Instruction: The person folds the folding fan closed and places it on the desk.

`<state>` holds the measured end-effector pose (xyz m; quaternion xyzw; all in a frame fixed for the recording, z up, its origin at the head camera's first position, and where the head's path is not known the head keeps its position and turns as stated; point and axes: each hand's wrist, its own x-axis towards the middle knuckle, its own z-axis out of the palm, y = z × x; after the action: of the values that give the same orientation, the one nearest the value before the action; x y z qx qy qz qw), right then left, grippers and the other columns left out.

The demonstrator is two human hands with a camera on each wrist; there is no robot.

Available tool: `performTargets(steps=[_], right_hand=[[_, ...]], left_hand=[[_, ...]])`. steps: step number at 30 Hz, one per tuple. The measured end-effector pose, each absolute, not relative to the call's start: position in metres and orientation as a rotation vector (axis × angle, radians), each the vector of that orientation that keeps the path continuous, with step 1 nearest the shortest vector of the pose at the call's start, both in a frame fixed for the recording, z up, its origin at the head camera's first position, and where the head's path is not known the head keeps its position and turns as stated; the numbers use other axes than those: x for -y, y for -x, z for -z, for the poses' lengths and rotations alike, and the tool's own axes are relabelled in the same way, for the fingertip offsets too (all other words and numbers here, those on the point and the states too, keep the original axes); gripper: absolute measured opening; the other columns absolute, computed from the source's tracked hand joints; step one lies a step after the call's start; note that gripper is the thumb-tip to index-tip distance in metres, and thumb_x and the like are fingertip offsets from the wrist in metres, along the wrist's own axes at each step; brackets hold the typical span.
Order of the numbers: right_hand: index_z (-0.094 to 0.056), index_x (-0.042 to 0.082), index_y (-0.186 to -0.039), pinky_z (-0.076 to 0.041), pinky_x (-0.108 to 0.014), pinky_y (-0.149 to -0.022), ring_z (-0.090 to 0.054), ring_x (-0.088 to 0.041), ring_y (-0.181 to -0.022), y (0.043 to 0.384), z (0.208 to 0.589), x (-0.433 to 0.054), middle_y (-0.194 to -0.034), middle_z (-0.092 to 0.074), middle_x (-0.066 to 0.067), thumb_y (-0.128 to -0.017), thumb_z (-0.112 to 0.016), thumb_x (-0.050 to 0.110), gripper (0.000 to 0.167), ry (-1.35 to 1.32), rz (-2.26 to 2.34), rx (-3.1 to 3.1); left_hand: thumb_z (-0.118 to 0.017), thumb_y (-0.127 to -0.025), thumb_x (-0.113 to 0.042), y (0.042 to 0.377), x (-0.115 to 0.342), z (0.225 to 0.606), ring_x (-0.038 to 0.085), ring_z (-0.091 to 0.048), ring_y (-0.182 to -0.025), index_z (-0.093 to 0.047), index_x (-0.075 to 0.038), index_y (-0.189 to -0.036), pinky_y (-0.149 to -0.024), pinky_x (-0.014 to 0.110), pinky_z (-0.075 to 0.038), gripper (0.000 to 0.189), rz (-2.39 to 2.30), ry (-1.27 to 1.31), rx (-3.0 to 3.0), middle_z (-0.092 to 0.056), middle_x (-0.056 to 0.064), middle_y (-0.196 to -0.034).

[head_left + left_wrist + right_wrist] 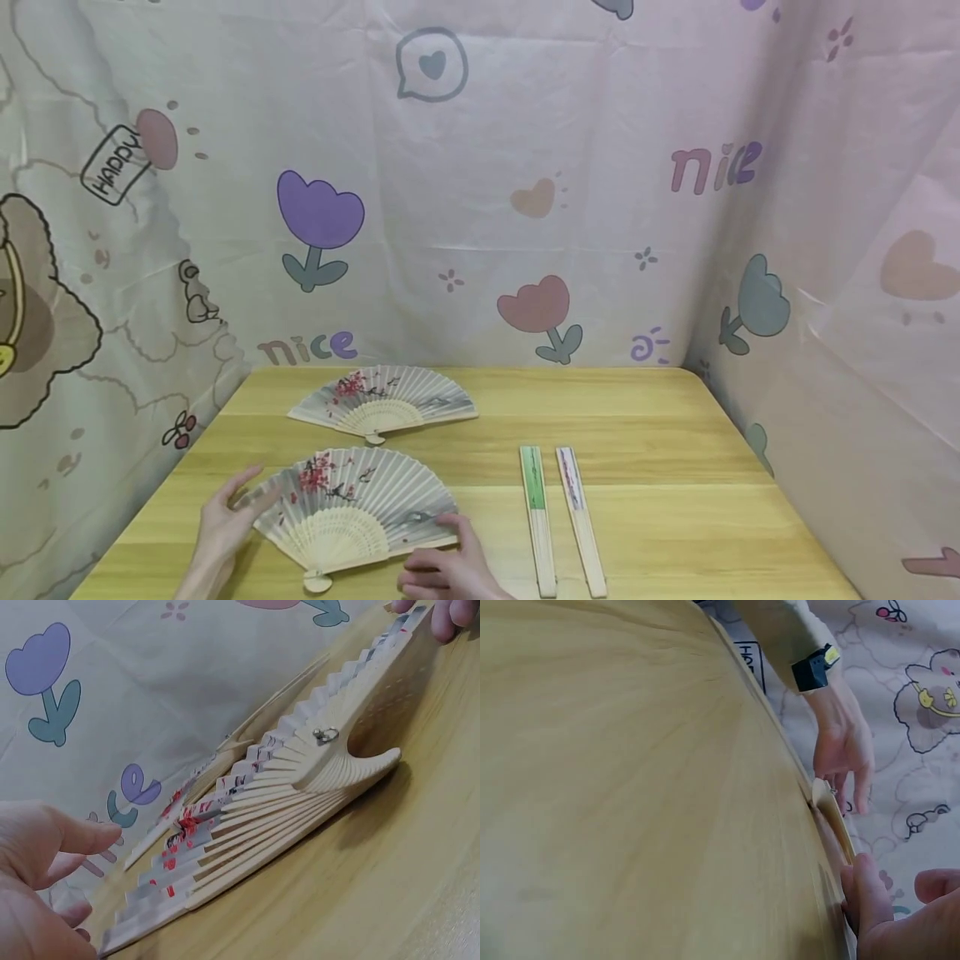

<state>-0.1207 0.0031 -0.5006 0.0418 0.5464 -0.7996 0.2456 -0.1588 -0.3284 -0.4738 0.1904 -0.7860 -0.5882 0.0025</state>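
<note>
— Printed cloth (457,167) hung behind and beside the wooden table (675,450). What did the head view show?

— One near fan (360,508) lay spread at the near left, its pivot end towards the near edge. A matching far fan (382,404) sat open beyond it, and a green closed fan (536,517) and a white closed fan (581,521) lay to the right.

— And the grip?

— The left hand (225,517) was at the left end, thumb and fingers apart. The right hand (457,567) had a fingertip on the right end; I couldn't tell whether it pinched.

— What did the left wrist view add?

— Sharp pleats (289,724) over slim ribs (251,825), gathered at a metal pin (325,736). I judged the fan light, its ribs bendy, its pleated leaf easily creased or torn.

— So where was best to hold it?

— By the stiffer outer sticks, I thought, or near the pin, not mid-leaf; smooth sticks might have been a little slippery.

— And from the right wrist?

— The near fan looked almost edge-on, with right fingers at its end, though their closure stayed unclear. Beyond, the left hand wore a black wrist device (814,669).
</note>
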Motion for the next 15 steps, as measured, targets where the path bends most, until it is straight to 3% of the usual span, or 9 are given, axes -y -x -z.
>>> performTargets(steps=[9, 15], right_hand=[[-0.036, 0.005, -0.137, -0.067, -0.042, -0.083, -0.076, -0.025, -0.082, 0.127, 0.506, 0.006, -0.1, -0.074, -0.021, -0.092, -0.067, 0.002, 0.055, -0.133, 2.183, -1.441], [-0.037, 0.003, -0.134, -0.066, -0.04, -0.084, -0.076, -0.026, -0.082, 0.129, 0.508, 0.011, -0.1, -0.071, -0.02, -0.089, -0.067, -0.003, 0.054, -0.161, 2.244, -1.396]], left_hand=[[-0.063, -0.096, -0.012, 0.161, 0.333, 0.485, 0.05, 0.001, -0.154, -0.017, 0.0, -0.158, -0.129, 0.063, -0.006, 0.078, 1.767, -0.613, 2.493, 0.005, 0.028, -0.166], [-0.063, -0.087, -0.001, 0.159, 0.333, 0.488, 0.055, -0.009, -0.15, -0.021, 0.002, -0.156, -0.125, 0.068, -0.012, 0.082, 1.645, -0.653, 2.538, -0.009, 0.035, -0.162]])
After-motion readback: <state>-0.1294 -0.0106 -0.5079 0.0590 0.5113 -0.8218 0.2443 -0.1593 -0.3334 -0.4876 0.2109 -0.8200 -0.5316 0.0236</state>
